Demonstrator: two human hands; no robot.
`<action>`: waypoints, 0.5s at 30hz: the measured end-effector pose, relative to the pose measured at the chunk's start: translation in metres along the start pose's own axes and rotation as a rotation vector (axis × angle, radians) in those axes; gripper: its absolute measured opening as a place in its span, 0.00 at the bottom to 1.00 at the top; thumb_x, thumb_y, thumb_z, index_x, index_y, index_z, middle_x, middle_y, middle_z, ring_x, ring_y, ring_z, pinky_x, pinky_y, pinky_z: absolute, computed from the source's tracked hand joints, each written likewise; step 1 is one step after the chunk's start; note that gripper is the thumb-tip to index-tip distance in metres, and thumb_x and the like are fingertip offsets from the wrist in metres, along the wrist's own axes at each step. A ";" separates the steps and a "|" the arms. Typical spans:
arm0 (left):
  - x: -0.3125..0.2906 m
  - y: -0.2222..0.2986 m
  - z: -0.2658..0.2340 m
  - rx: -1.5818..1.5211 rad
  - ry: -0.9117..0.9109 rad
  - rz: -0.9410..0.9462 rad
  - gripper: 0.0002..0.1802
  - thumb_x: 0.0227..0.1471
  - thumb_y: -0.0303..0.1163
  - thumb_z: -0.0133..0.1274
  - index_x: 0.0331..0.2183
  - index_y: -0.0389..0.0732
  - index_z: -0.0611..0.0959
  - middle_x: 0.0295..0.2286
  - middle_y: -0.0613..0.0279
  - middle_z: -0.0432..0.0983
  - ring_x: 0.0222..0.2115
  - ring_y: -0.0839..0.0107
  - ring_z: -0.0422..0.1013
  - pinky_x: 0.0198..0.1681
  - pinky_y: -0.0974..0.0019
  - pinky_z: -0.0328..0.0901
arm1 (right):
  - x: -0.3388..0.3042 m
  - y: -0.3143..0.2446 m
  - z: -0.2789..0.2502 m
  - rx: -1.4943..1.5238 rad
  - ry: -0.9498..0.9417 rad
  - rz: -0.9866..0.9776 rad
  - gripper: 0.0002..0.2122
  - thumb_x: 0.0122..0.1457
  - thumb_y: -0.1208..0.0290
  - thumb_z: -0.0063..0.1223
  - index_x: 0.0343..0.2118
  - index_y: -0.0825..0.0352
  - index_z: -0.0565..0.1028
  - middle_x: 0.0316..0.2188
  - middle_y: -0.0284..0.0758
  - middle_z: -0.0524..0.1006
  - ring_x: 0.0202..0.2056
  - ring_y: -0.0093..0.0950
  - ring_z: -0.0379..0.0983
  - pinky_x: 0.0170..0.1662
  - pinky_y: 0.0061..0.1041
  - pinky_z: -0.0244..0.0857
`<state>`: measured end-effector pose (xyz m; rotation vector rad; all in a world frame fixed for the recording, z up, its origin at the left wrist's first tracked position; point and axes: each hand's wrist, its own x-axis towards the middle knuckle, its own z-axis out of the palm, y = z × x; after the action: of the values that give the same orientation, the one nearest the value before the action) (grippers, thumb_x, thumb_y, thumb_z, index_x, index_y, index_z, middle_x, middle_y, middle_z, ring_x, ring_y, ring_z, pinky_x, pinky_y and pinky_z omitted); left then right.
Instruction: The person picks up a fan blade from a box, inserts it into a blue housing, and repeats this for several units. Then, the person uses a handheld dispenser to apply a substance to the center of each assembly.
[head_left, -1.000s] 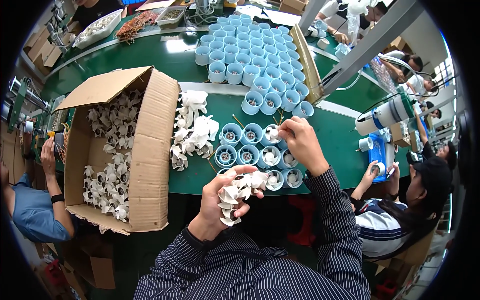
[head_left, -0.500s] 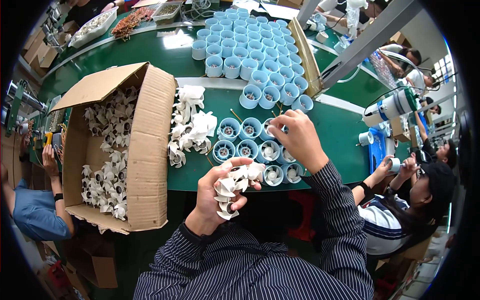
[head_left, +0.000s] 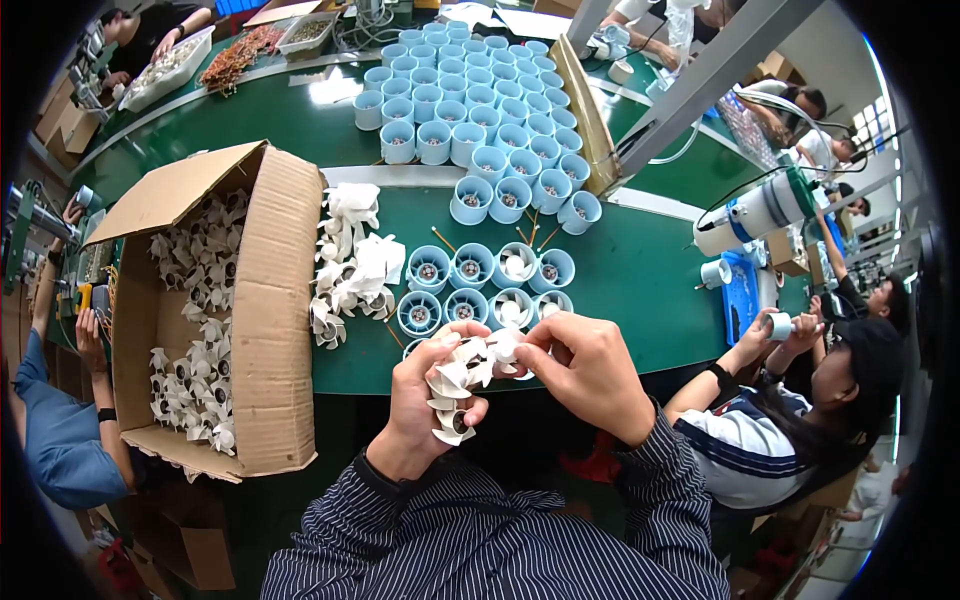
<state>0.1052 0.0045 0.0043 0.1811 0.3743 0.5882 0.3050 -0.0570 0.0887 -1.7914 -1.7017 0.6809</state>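
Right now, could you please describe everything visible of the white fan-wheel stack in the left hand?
The white fan-wheel stack looks like plastic: small wheels with curved blades, bunched in a bent row. The left hand grips it by the near edge of the green table; fingertips of the right hand meet its right end. The exact count is hidden.

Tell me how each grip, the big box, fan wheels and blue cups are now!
Left grip, curled around held impellers
Right grip, pinching at their end
Held impellers, bunched in a row
Cardboard box, open, partly filled
Loose impellers, heaped beside the box
Near blue cups, upright, some containing white impellers
Far blue cups, upright, open-topped
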 end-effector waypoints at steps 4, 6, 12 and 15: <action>0.002 0.001 0.009 -0.039 0.045 -0.009 0.25 0.64 0.45 0.45 0.52 0.35 0.75 0.46 0.44 0.77 0.41 0.55 0.78 0.16 0.66 0.71 | -0.005 0.019 -0.006 0.412 0.093 0.165 0.06 0.65 0.72 0.60 0.35 0.70 0.77 0.25 0.29 0.76 0.24 0.18 0.69 0.29 0.17 0.62; 0.006 0.000 -0.002 -0.074 -0.025 -0.032 0.25 0.64 0.44 0.45 0.52 0.35 0.76 0.45 0.46 0.77 0.38 0.56 0.77 0.16 0.67 0.70 | -0.005 0.037 -0.006 0.612 0.146 0.232 0.06 0.67 0.72 0.58 0.36 0.70 0.76 0.24 0.28 0.75 0.24 0.18 0.68 0.29 0.17 0.61; 0.002 0.001 0.001 -0.109 -0.056 -0.037 0.24 0.64 0.44 0.45 0.52 0.34 0.74 0.42 0.48 0.75 0.34 0.60 0.76 0.15 0.70 0.68 | 0.007 0.084 -0.008 1.582 0.017 0.252 0.08 0.72 0.69 0.52 0.36 0.67 0.74 0.25 0.25 0.71 0.25 0.15 0.61 0.29 0.15 0.56; -0.002 0.003 0.001 -0.096 -0.061 -0.032 0.26 0.64 0.43 0.45 0.54 0.33 0.73 0.42 0.49 0.75 0.35 0.59 0.76 0.14 0.70 0.68 | 0.018 0.094 -0.012 1.207 0.107 0.247 0.09 0.73 0.69 0.51 0.35 0.66 0.73 0.26 0.24 0.69 0.26 0.14 0.60 0.29 0.15 0.54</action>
<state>0.1021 0.0056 0.0066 0.1004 0.2886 0.5662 0.3814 -0.0421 0.0310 -1.0859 -0.6512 1.3065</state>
